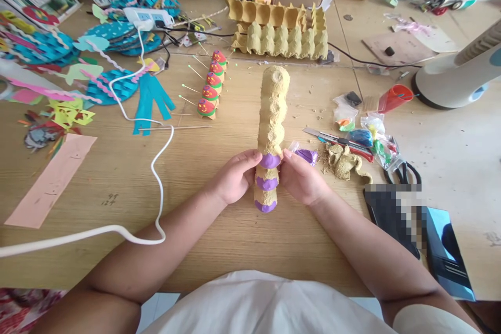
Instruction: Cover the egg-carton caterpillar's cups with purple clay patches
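A tan strip of egg carton (273, 109), a single row of bumps, is held lengthwise over the table in front of me. Purple clay (267, 184) covers part of each of the three bumps nearest me; the farther bumps are bare. My left hand (237, 175) grips the strip's left side, thumb by the third purple patch. On the right side my right hand (303, 177) pinches it at about the same height. Most fingers of both hands are hidden beneath or behind the strip. Just beyond my right hand lies a small bag of purple clay (306, 155).
A painted egg-carton caterpillar (211, 86) with pins stands ahead left. More egg cartons (287, 40) lie at the back. On the right are a utility knife (332, 138), carton scraps (344, 162), bagged clay (360, 137) and scissors (403, 173). A white cable (161, 188) crosses the left side.
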